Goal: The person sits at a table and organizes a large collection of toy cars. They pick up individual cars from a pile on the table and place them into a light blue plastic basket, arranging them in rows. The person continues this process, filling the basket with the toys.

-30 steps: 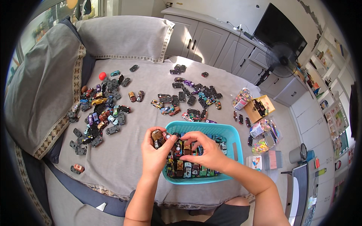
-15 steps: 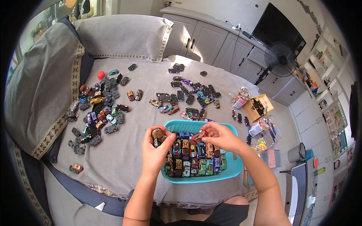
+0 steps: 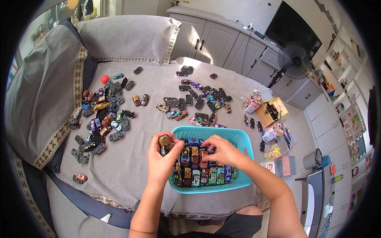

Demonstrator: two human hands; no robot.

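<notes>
A turquoise plastic basket (image 3: 212, 189) sits before me, with toy cars (image 3: 212, 174) standing in packed rows inside. My left hand (image 3: 158, 160), at the basket's left edge, is wrapped round a brown toy car (image 3: 164, 141); a dark part of another toy may be under it, but I cannot make it out. Over the rows, my right hand (image 3: 223, 151) reaches in with its fingertips on a red toy car (image 3: 203, 157), which stands among the other cars. The palm covers part of the rear row.
Heaps of toy cars (image 3: 106, 115) lie left on the grey couch cover, with more (image 3: 198, 95) behind the basket. A red ball (image 3: 104, 79) rests far left. At right are candy-filled jars (image 3: 253, 102), a wooden box (image 3: 281, 108) and a black fan (image 3: 295, 60).
My right hand has moved left and down, bringing the red toy car from above the basket in among the rows. The left hand stays almost still with the brown car.
</notes>
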